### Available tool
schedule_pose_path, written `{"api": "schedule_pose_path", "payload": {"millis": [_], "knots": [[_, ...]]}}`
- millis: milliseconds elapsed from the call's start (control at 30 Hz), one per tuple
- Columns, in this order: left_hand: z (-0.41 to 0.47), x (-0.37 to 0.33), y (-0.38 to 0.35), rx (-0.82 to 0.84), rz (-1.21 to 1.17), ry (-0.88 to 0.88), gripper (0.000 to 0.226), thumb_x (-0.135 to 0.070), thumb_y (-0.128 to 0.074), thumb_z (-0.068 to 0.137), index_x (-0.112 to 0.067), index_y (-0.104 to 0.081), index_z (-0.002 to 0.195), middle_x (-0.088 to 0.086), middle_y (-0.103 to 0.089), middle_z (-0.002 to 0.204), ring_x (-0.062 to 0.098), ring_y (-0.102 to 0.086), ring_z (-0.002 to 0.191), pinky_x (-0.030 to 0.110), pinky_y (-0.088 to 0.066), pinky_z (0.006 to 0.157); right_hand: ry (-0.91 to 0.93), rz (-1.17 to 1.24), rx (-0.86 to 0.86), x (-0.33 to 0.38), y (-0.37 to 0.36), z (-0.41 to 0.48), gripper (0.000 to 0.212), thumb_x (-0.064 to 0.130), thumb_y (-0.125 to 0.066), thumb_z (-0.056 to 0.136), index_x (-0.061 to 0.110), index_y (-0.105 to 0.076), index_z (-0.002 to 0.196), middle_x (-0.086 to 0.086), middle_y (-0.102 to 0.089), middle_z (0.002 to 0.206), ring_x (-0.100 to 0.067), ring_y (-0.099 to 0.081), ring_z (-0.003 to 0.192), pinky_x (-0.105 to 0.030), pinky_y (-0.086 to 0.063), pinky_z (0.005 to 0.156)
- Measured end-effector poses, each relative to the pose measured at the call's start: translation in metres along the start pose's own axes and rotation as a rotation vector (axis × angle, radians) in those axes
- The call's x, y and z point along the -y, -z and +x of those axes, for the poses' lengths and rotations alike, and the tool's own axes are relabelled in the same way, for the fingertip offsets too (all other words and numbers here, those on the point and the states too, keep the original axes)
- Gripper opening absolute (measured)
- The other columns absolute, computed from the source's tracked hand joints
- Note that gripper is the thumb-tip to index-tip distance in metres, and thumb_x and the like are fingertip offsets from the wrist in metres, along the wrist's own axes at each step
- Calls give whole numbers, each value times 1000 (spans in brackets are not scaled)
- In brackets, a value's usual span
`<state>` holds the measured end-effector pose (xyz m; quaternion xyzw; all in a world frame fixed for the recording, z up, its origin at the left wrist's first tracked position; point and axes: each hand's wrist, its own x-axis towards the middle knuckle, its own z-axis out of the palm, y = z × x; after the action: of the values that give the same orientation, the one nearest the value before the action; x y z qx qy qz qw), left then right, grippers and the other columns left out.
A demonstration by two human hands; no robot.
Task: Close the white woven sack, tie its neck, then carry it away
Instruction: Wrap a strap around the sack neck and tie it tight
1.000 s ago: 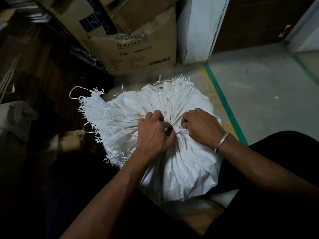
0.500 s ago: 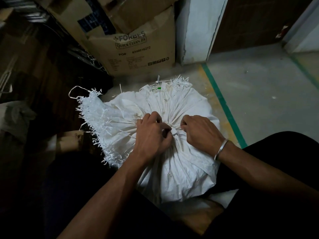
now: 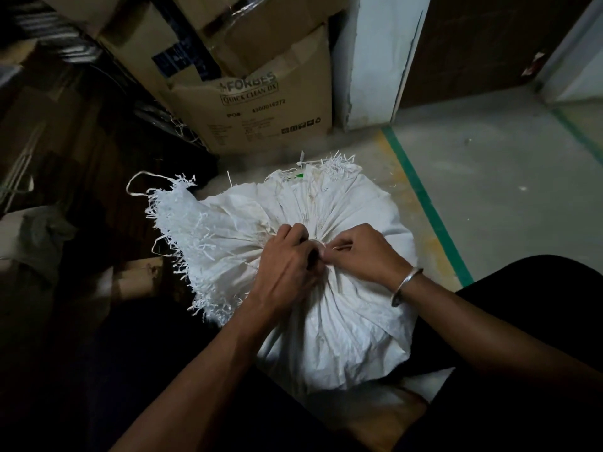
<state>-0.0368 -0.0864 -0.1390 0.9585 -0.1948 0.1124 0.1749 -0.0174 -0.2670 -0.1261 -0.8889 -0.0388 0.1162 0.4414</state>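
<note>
The white woven sack (image 3: pixel 346 327) stands full on the floor between my knees, its top gathered into a neck at the middle. The frayed mouth (image 3: pixel 189 236) fans out to the left, and a loose white strip (image 3: pixel 140 181) loops off its far edge. My left hand (image 3: pixel 287 272) is closed on the gathered neck. My right hand (image 3: pixel 362 252), a metal bangle on its wrist, pinches a thin white tie string at the neck. Both hands touch at the knot, which their fingers mostly hide.
Stacked cardboard boxes (image 3: pixel 261 106) stand just behind the sack, beside a white pillar (image 3: pixel 372 60). A green floor line (image 3: pixel 424 203) runs along the sack's right side, with grey concrete floor (image 3: pixel 509 177) beyond. Dark clutter and a cardboard tube (image 3: pixel 137 278) lie at left.
Both hands have shifted slightly up and closer together over the neck; my right fingers now pinch the tie string at the knot. The sack has stayed in place.
</note>
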Motion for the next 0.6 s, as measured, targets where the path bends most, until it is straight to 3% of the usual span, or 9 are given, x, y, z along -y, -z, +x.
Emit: {"api": "schedule_pose_path", "payload": {"millis": [100,233,333,400,500,600], "knots": [[-2,4,6,-56,-64,16,20,-33,-64,83,-15,-73,79,1,-54,87,21,-51,81,35,-45,64,-97,213,104,-8,-3,8,25,41,-86,70,18,-82,80,1,-78,79,-10,-70,77,-45,-59,83],[-1,6,11,-59,-140,57,25,-35,-66,86,-13,-70,75,-1,-52,88,21,-52,81,37,-45,66,-228,462,223,-8,-1,6,37,35,-89,66,5,-78,85,-15,-67,78,-23,-56,74,-41,-45,72],[2,6,15,-21,-249,185,22,-35,-62,78,-17,-74,74,-5,-51,85,19,-54,82,38,-49,69,-247,514,221,-6,1,2,33,25,-89,69,1,-77,88,-25,-69,81,-26,-60,75,-43,-51,74],[4,3,18,84,-225,217,31,-43,-55,73,-20,-76,77,-4,-53,84,20,-54,86,37,-50,73,-222,485,212,-6,-1,1,24,19,-86,73,2,-77,87,-27,-72,82,-23,-64,74,-40,-55,74],[8,-1,21,301,-26,132,41,-46,-49,72,-20,-77,89,1,-56,91,25,-51,94,39,-50,77,-171,407,167,-4,-7,-2,12,8,-81,80,0,-76,86,-17,-70,75,-18,-62,69,-33,-53,65],[18,-1,29,414,41,60,41,-43,-51,68,-23,-76,95,-2,-49,91,27,-51,97,38,-50,74,-155,372,181,-3,-5,-1,13,5,-81,77,-2,-75,85,-29,-69,77,-20,-60,69,-36,-51,65]]}}
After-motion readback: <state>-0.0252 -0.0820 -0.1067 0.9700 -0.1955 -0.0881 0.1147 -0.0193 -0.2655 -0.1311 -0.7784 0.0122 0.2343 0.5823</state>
